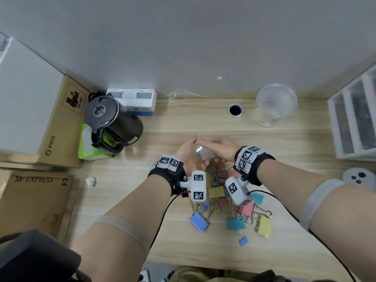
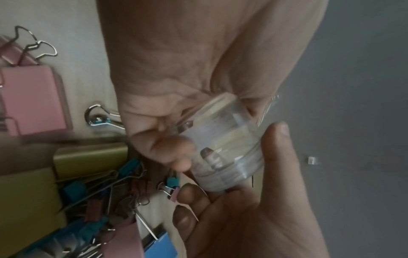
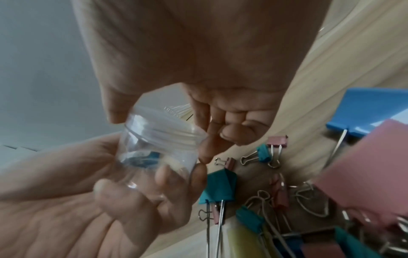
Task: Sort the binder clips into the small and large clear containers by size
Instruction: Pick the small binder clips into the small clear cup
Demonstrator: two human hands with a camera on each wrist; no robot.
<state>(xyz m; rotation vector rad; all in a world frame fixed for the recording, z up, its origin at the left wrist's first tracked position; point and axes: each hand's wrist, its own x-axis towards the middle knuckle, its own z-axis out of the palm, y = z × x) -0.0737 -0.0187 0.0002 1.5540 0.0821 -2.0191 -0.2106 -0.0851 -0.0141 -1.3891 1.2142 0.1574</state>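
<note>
1. Step in hand, as I judge it: opening the small clear container [image 3: 159, 148] before any sorting starts. It is held in the air above the middle of the worktop [image 1: 284, 143], just beyond the heap of binder clips [image 1: 230, 208].
2. The left hand [image 1: 188, 153] has its grip clamped round the container's lower body, fingers curled under it.
3. The right hand [image 1: 220, 148] caps the top, thumb and fingers curled on the lid [image 3: 174, 111], which looks tipped partly off the threaded neck.
4. The container's long axis is tilted, mouth toward the right hand and the far edge, base toward the left palm.
5. Whether anything already lies inside it I cannot tell through the clear wall.
6. The large clear container [image 1: 275, 104] stands near the far right edge of the worktop, well apart from both hands.
7. Next move calls for lifting the lid clear, setting it aside, and standing the container upright beside the heap.
</note>
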